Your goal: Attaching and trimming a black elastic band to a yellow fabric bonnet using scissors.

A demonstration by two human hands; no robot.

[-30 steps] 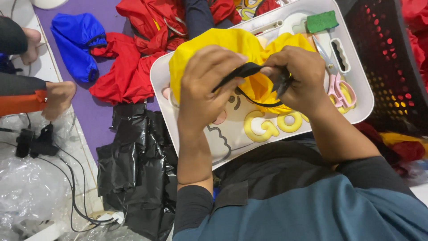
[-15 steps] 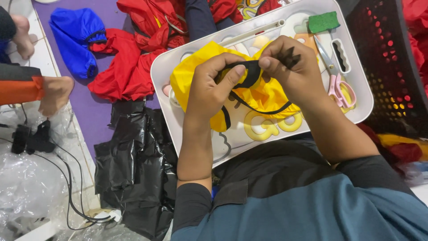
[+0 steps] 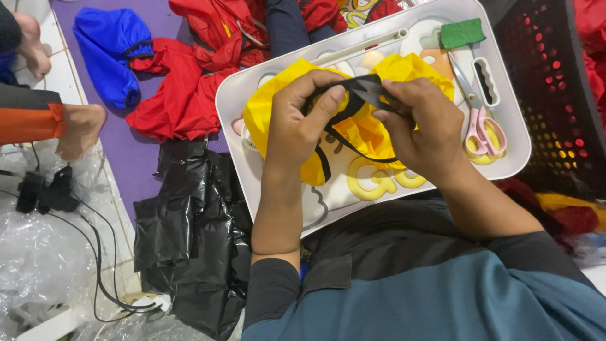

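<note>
Left hand [image 3: 297,123] and right hand [image 3: 420,126] both pinch a black strap [image 3: 366,88] between them, yellow fabric [image 3: 360,129] bunched beneath, pink scissors [image 3: 485,134] just right of the right hand

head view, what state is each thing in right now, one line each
left hand: fingers pinching the black strap
right hand: fingers pinching the black strap
black strap: held taut between both hands, a loop hanging below
yellow fabric: crumpled, under the hands on the tray
white tray: flat on the lap
pink scissors: closed, lying in the tray
green sponge: lying in the tray corner
black plastic bag: crumpled on the floor
</note>
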